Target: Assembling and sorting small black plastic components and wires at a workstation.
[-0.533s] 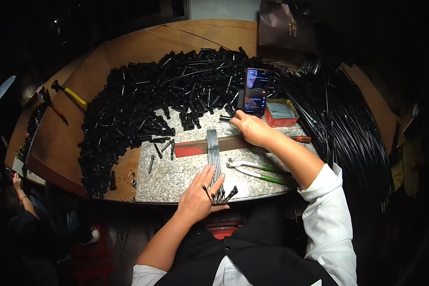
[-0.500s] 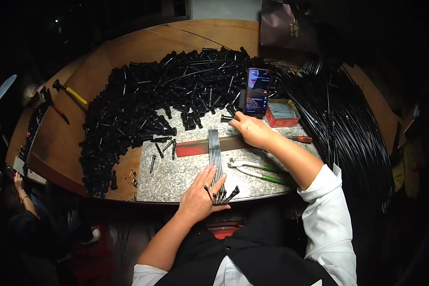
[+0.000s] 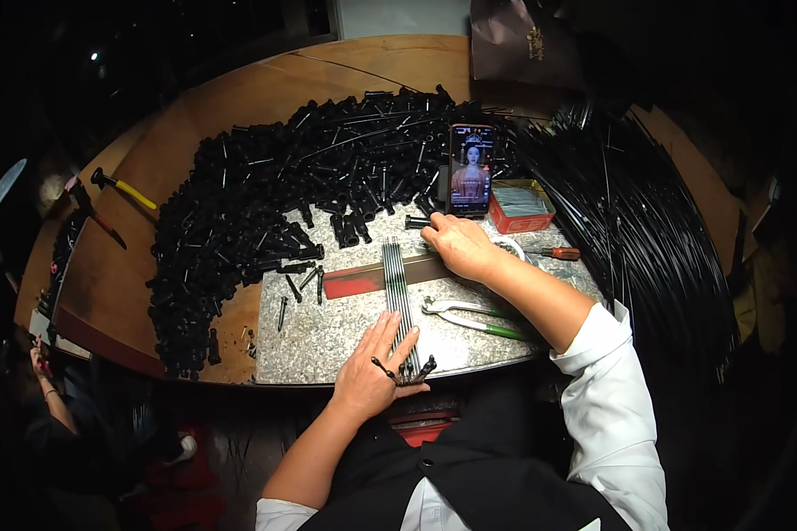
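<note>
A row of thin metal rods (image 3: 396, 274) lies lengthwise in front of me across a long flat bar (image 3: 354, 281), red at one end and brown along the rest. My left hand (image 3: 369, 370) rests on the rods' near part, fingers stretched out; dark knobbed ends (image 3: 406, 370) show beside the thumb. Farther off, my right hand (image 3: 460, 248) has bent fingers closed at a short black tubular part (image 3: 416, 223), which sticks out to the left of the fingertips. The fingertips' underside is hidden. Pincers (image 3: 469, 313) with green handles lie nearer, right of the rods.
A pile of black tubular parts (image 3: 266, 195) covers the far and left table. Beyond my right hand are a propped phone (image 3: 471, 168) and a red box (image 3: 522, 208). Long black rods (image 3: 642, 239), a screwdriver (image 3: 562, 253) and a yellow-handled hammer (image 3: 128, 188) lie about. Another person's hand (image 3: 40, 358) shows left.
The whole view has shifted slightly left. Both hands keep nearly the same places and poses. The phone's picture has changed.
</note>
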Action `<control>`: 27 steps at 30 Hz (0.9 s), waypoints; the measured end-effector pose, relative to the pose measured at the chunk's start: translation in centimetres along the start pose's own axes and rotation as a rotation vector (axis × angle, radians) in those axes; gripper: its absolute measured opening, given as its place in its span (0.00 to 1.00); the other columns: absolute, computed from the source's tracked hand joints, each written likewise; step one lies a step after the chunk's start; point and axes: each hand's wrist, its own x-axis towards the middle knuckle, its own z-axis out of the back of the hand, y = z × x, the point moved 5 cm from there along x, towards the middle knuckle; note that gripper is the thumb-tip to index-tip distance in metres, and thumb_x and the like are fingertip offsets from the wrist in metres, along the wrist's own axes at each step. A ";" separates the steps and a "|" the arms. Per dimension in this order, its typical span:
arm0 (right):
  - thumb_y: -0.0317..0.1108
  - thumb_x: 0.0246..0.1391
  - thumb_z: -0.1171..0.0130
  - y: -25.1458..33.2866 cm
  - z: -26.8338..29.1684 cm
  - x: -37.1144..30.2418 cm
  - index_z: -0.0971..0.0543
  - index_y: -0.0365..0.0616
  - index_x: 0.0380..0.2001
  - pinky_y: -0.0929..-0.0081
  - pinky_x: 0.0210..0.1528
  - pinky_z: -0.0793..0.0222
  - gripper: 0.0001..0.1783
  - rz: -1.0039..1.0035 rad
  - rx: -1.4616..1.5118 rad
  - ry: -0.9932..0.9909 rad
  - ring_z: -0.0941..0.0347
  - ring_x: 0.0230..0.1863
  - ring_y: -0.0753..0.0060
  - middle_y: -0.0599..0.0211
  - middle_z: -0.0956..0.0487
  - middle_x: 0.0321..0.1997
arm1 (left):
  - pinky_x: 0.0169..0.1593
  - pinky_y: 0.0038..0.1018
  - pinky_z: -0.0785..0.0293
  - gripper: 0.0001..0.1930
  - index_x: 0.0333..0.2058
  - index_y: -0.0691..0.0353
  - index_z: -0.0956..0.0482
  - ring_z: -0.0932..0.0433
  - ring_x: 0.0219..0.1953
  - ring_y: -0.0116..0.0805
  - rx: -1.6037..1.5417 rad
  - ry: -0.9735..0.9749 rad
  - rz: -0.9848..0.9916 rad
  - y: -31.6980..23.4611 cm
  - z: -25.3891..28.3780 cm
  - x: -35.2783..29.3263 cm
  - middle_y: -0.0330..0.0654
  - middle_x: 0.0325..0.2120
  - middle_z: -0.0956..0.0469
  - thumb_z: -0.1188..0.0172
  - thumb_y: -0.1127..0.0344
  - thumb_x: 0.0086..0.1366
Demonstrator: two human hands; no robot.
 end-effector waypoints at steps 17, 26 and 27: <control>0.32 0.49 0.50 -0.1 -0.6 0.0 0.27 0.43 0.29 0.63 0.34 0.30 0.06 0.019 0.017 -0.045 0.28 0.35 0.57 0.59 0.30 0.31 | 0.61 0.45 0.42 0.46 0.56 0.58 0.37 0.43 0.61 0.58 0.005 -0.001 -0.018 -0.1 -0.1 0.1 0.60 0.58 0.43 0.30 0.44 0.40; 0.32 0.50 0.51 0.2 -0.5 0.3 0.25 0.44 0.31 0.63 0.36 0.29 0.07 0.035 -0.016 -0.054 0.28 0.37 0.58 0.60 0.30 0.33 | 0.61 0.45 0.43 0.45 0.55 0.59 0.35 0.43 0.61 0.58 -0.009 -0.011 -0.011 -0.1 0.1 0.2 0.60 0.57 0.42 0.29 0.44 0.39; 0.32 0.50 0.51 0.1 -0.5 0.4 0.25 0.44 0.31 0.63 0.36 0.29 0.07 0.035 -0.016 -0.054 0.28 0.37 0.58 0.60 0.30 0.33 | 0.61 0.45 0.43 0.45 0.55 0.59 0.35 0.43 0.61 0.58 -0.009 -0.011 -0.011 -0.1 0.1 0.1 0.60 0.57 0.42 0.29 0.44 0.39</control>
